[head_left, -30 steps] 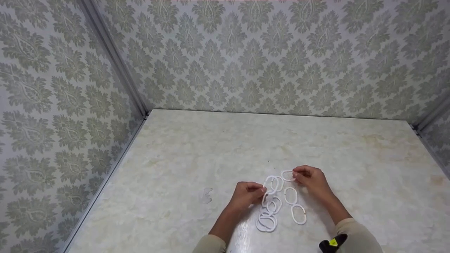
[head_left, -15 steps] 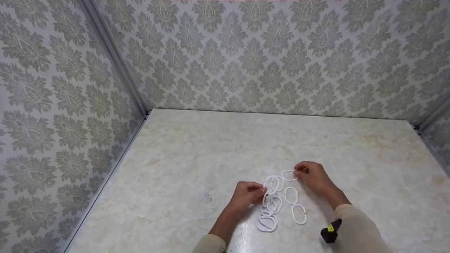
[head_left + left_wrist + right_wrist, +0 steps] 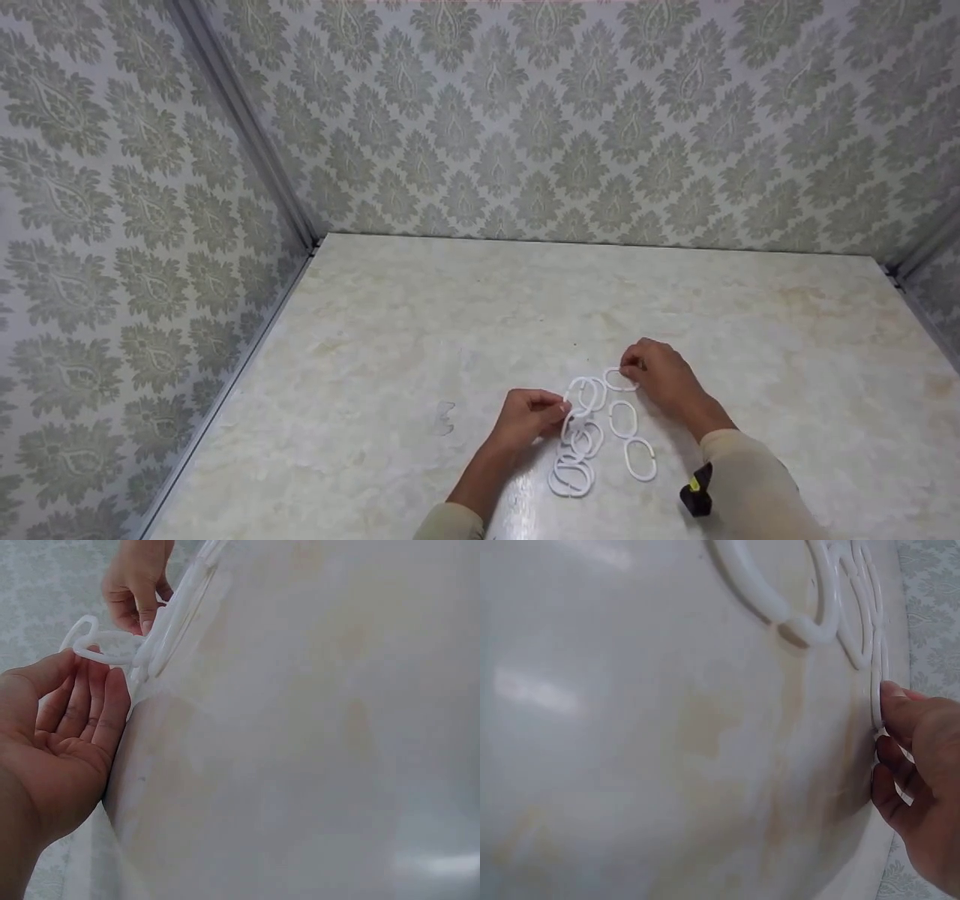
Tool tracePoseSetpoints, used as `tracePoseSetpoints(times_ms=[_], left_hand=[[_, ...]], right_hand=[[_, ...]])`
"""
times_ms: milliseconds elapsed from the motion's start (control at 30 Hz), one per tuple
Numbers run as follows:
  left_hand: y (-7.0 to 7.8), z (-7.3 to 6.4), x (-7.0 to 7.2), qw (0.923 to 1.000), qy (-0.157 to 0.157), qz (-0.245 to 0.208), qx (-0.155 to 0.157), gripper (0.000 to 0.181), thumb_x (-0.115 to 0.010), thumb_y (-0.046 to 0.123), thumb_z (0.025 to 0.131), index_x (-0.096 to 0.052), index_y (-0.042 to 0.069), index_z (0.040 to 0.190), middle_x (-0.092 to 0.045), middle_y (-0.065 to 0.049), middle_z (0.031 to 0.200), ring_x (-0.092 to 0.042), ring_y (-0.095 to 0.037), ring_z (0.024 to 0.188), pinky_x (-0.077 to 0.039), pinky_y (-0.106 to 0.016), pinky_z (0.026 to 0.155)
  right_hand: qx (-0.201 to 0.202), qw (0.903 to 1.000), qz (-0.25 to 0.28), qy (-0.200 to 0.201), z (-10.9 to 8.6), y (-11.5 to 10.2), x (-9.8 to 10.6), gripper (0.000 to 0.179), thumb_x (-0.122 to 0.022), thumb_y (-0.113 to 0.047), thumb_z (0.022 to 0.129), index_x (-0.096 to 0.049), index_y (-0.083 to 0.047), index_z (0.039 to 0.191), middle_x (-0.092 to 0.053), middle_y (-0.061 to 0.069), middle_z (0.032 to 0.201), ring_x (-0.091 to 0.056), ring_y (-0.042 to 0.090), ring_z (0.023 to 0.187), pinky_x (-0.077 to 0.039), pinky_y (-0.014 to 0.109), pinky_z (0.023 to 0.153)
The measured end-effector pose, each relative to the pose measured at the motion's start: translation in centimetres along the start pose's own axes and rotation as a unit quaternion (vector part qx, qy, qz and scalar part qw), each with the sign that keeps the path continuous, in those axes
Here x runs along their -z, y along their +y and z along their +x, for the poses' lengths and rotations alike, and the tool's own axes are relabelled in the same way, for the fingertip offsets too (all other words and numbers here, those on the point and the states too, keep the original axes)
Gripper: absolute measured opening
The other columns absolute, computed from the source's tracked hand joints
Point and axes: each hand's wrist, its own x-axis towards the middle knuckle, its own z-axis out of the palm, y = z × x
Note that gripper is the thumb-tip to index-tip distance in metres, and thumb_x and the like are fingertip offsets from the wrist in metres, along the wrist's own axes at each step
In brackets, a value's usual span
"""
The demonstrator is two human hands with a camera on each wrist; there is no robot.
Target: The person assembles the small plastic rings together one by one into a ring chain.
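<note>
Several white plastic oval chain links (image 3: 571,494) lie joined in a bunched chain near the front of the table. My left hand (image 3: 526,416) pinches a raised link (image 3: 105,659) between thumb and fingertips at the chain's left side. At the upper right end, my right hand (image 3: 666,380) pinches the end link (image 3: 621,390), its thumb (image 3: 896,709) pressed on the rim. Below that hand two more links (image 3: 636,420) lie flat, one hooked to the other. Whether this pair joins the chain cannot be made out.
The pale marbled table (image 3: 420,315) spreads out behind and to both sides. A small clear plastic piece (image 3: 445,418) lies left of my left hand. Patterned walls (image 3: 495,127) stand behind and beside the table. A black strap piece (image 3: 696,491) hangs at the right sleeve.
My right hand has shifted slightly away from me, and its fingers now reach further over the end link. The left hand and the rest of the chain have stayed nearly still.
</note>
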Motion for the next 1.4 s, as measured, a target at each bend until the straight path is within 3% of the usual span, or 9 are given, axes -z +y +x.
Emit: tracePoseSetpoints(times_ms=[233,433,733,1033,1400], left_hand=[[0.0,0.0,0.1,1.0000,-0.003,0.001,-0.004,0.015,-0.071,0.009,0.094,-0.075,-0.002,0.102,-0.075,-0.004,0.084,-0.068,-0.007,0.070,-0.057,-0.023,0.067],[-0.1,0.0,0.1,0.9999,-0.008,-0.007,-0.008,0.016,-0.071,0.009,0.094,-0.075,-0.003,0.103,-0.074,-0.002,0.082,-0.067,-0.007,0.069,-0.056,-0.022,0.066],[-0.4,0.1,0.2,0.9990,-0.012,-0.020,-0.038,0.020,-0.071,0.008,0.093,-0.074,-0.009,0.104,-0.073,0.001,0.080,-0.066,-0.005,0.069,-0.054,-0.020,0.065],[-0.3,0.2,-0.1,0.9997,-0.001,-0.014,-0.022,0.018,-0.070,0.007,0.092,-0.075,-0.007,0.103,-0.071,0.004,0.078,-0.064,-0.005,0.068,-0.052,-0.019,0.062],[-0.2,0.2,-0.1,0.9997,0.003,-0.010,-0.023,0.018,-0.070,0.006,0.092,-0.075,-0.006,0.104,-0.073,0.002,0.081,-0.063,-0.005,0.069,-0.052,-0.020,0.063]], right_hand=[[-0.011,0.9999,-0.005,-0.008,-0.2,-0.3,0.0,0.004,-0.064,-0.010,0.099,-0.064,-0.009,0.095,-0.062,0.006,0.096,-0.055,0.018,0.087,-0.045,0.035,0.080],[0.004,0.9999,0.011,-0.006,-0.5,-0.3,0.1,0.005,-0.061,-0.010,0.100,-0.060,-0.008,0.096,-0.061,0.005,0.094,-0.053,0.017,0.087,-0.044,0.034,0.080],[0.020,0.9960,0.086,0.017,-0.2,-0.8,0.3,0.009,-0.061,-0.006,0.100,-0.068,-0.003,0.103,-0.070,0.012,0.098,-0.060,0.019,0.091,-0.048,0.025,0.078],[0.029,0.9920,0.121,0.025,0.1,-2.6,-0.1,0.017,-0.063,-0.001,0.097,-0.072,0.000,0.111,-0.073,0.015,0.101,-0.063,0.016,0.090,-0.051,0.024,0.079],[0.082,0.9809,0.176,0.009,-0.1,-3.7,-0.9,0.018,-0.065,-0.002,0.095,-0.073,0.002,0.110,-0.075,0.019,0.104,-0.063,0.011,0.086,-0.051,0.019,0.075]])
